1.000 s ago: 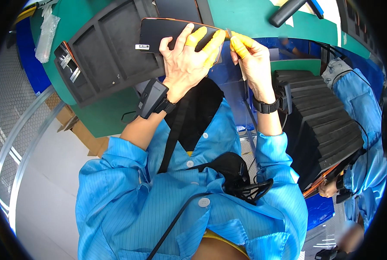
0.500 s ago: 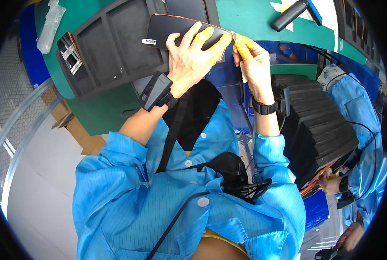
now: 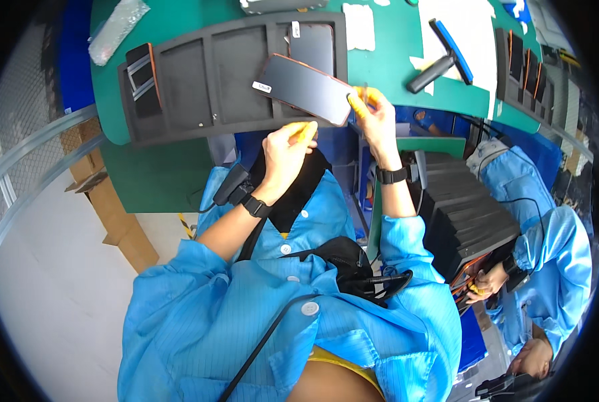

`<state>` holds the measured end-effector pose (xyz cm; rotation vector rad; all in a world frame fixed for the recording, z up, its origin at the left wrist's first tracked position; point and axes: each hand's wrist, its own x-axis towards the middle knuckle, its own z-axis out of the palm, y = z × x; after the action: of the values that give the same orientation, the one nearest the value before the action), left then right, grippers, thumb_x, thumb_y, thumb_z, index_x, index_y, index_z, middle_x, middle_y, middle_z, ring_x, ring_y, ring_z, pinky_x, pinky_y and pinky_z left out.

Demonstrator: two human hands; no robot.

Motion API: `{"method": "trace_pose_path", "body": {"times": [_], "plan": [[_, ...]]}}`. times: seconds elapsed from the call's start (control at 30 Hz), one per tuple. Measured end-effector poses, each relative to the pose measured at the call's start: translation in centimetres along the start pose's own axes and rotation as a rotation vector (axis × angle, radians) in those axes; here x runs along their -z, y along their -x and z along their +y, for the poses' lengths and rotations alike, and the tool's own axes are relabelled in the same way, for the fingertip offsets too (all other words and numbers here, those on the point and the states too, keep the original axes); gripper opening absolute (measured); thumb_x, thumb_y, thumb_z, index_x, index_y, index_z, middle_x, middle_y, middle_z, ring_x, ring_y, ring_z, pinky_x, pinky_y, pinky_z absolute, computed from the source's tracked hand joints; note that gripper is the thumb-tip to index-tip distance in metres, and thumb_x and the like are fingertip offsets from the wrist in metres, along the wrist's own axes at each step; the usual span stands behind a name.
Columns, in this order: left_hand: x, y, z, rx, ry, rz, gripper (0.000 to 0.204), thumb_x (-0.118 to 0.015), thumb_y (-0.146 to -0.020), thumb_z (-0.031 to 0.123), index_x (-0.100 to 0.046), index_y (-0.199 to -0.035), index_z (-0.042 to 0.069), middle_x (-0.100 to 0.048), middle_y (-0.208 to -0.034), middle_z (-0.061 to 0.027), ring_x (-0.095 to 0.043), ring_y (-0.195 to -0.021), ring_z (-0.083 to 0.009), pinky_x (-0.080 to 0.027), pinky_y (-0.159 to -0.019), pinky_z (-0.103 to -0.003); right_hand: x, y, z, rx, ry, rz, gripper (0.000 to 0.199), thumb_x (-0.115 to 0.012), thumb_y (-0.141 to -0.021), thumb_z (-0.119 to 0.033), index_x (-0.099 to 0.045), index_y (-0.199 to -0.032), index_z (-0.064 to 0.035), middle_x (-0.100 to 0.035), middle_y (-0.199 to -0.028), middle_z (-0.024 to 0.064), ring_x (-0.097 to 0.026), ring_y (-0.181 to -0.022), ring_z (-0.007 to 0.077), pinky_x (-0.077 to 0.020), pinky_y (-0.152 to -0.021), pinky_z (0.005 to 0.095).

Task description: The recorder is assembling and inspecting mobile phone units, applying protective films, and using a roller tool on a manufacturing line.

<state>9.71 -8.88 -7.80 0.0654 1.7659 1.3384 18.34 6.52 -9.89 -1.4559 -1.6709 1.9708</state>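
At green bench (image 3: 388, 67), over black tray (image 3: 189, 74), phone (image 3: 306, 87) in pinch of right hand (image 3: 378, 128); left hand (image 3: 283, 157) near it, closed, contents unclear.

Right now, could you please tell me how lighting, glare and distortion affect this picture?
In the head view, the black tray's long edges bow and the corners fall to black; also in the head view, the phone by the right hand has a pale grey sheen, and the white sheet looks nearly washed out.
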Motion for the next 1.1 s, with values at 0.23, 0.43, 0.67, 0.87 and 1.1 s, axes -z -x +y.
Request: {"method": "trace_pose_path", "body": {"times": [0.23,0.43,0.67,0.87,1.1], "plan": [[0.4,-2.0,1.6,0.462,0.561,-0.094,0.041,-0.068,-0.072,0.032,-0.055,-0.08,-0.005,-0.058,-0.082,-0.0158,-0.061,-0.077,-0.0252,-0.052,-0.071,-0.032,-0.6,2.0,-2.0,0.031,0.06,-0.061,0.014,-0.061,-0.08,-0.013,-0.055,-0.087,-0.0021,-0.047,-0.061,-0.0049,-0.037,-0.05,0.0017,-0.0301,-0.044,0.0172],[-0.4,-0.6,2.7,0.161,0.848,-0.025,0.032,-0.063,-0.078,0.012,-0.039,-0.098,0.006,-0.053,-0.093,-0.0089,-0.058,-0.081,-0.0172,-0.051,-0.071,-0.034,-1.8,3.3,-4.6,-0.113,-0.062,-0.244,0.01,-0.053,-0.084,-0.013,-0.054,-0.091,-0.0052,-0.051,-0.069,-0.0034,-0.041,-0.049,0.002,-0.0312,-0.043,0.0144],[8.4,-3.7,2.2,-0.414,-0.21,0.25,0.039,-0.056,-0.072,-0.008,-0.042,-0.108,0.0,-0.059,-0.078,-0.0162,-0.06,-0.071,-0.0281,-0.046,-0.062,-0.032,7.2,-11.6,-1.0,0.421,0.734,0.417,0.033,-0.052,-0.084,-0.023,-0.045,-0.106,0.0001,-0.053,-0.077,0.0085,-0.052,-0.065,0.016,-0.0438,-0.056,0.0288],[6.7,-2.1,3.4,-0.177,-0.974,0.28,0.079,-0.063,-0.071,0.019,-0.018,-0.132,-0.001,-0.039,-0.118,-0.0179,-0.043,-0.101,-0.03,-0.036,-0.076,-0.043,-8.6,-4.2,-11.1,0.852,0.787,0.228,0.03,-0.058,-0.073,-0.007,-0.052,-0.101,0.0002,-0.054,-0.094,0.0182,-0.05,-0.094,0.0329,-0.0406,-0.08,0.0393],[11.2,-2.2,2.0,-0.402,-1.04,0.121,0.039,-0.062,-0.07,0.022,-0.052,-0.101,0.001,-0.042,-0.115,-0.0163,-0.038,-0.107,-0.0325,-0.034,-0.083,-0.043,-27.9,-3.5,-9.0,0.768,0.928,-0.341,0.013,-0.055,-0.071,-0.009,-0.06,-0.08,-0.0014,-0.059,-0.079,0.0181,-0.059,-0.072,0.0325,-0.0489,-0.062,0.0385]]}}
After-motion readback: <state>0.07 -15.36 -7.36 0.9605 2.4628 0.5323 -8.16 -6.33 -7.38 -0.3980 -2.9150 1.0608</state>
